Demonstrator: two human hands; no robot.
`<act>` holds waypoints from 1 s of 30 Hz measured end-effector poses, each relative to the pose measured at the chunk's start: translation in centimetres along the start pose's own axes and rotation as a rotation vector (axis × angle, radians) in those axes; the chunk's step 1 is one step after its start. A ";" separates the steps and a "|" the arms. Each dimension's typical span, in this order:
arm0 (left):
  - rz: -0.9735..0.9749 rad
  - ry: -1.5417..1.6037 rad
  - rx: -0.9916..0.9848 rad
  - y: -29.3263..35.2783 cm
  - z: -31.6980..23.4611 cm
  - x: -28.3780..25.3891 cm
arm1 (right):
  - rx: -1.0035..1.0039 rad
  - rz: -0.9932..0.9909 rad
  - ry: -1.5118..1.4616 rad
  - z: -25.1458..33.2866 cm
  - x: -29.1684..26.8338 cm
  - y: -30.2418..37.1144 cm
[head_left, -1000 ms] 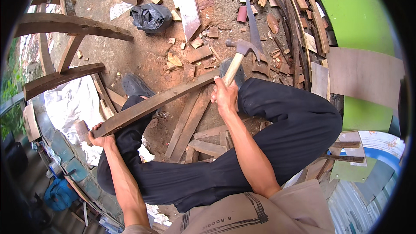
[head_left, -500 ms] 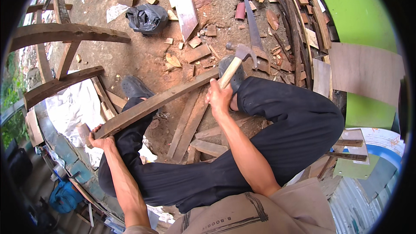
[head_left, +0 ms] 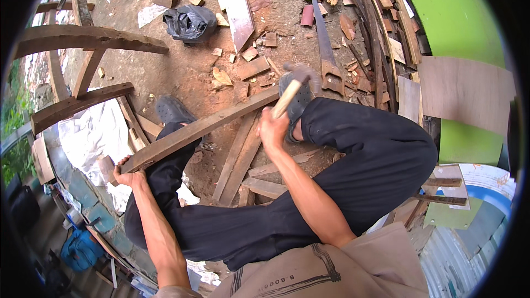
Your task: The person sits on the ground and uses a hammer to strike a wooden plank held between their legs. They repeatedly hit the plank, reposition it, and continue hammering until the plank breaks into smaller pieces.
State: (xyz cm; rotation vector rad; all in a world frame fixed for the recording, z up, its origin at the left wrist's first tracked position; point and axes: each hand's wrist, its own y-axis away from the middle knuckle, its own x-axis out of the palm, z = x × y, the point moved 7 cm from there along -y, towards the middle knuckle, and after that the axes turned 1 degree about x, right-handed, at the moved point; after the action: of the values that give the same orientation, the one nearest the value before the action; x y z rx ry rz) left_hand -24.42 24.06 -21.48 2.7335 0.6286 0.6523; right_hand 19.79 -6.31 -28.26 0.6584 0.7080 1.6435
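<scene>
My right hand (head_left: 272,127) is closed round the wooden handle of a claw hammer (head_left: 288,98). The hammer's metal head is smeared by motion near the far end of a long wooden beam (head_left: 204,125). That beam slants across my legs, from my left knee up toward my right foot. At its near left end my left hand (head_left: 130,172) grips it, thumb along the near side and fingers round the end. Beneath the beam, more wooden pieces (head_left: 237,157) lie on the ground between my legs.
A handsaw (head_left: 324,44) lies beyond my right foot among wood scraps. A black plastic bag (head_left: 190,24) and a pale plank (head_left: 234,8) are farther off. On the left stands a wooden frame (head_left: 91,38) beside white cloth (head_left: 96,132). Stacked timber strips (head_left: 378,38) line the right side.
The hammer and my right hand have shifted slightly left and nearer, and the hammer head is now blurred. My left hand keeps its grip on the beam, which stays in place.
</scene>
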 end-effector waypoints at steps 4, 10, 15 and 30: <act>-0.015 -0.023 0.003 0.4 0.3 -0.1 | 0.413 0.380 0.285 -3.3 1.2 -0.8; -0.058 -0.015 0.018 -0.2 -0.3 -1.8 | -0.011 0.167 -0.047 5.4 1.0 -0.6; -0.103 -0.086 -0.011 0.3 0.3 0.2 | 0.229 0.180 0.473 -3.9 0.2 0.5; -0.222 -0.091 -0.011 0.1 0.6 -1.0 | 0.287 0.335 0.570 -5.3 1.9 -0.6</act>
State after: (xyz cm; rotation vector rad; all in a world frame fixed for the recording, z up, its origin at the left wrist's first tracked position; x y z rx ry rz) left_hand -24.93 23.42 -22.37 2.6148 0.8864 0.4747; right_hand 15.87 -4.93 -32.15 0.5254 1.3183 2.0907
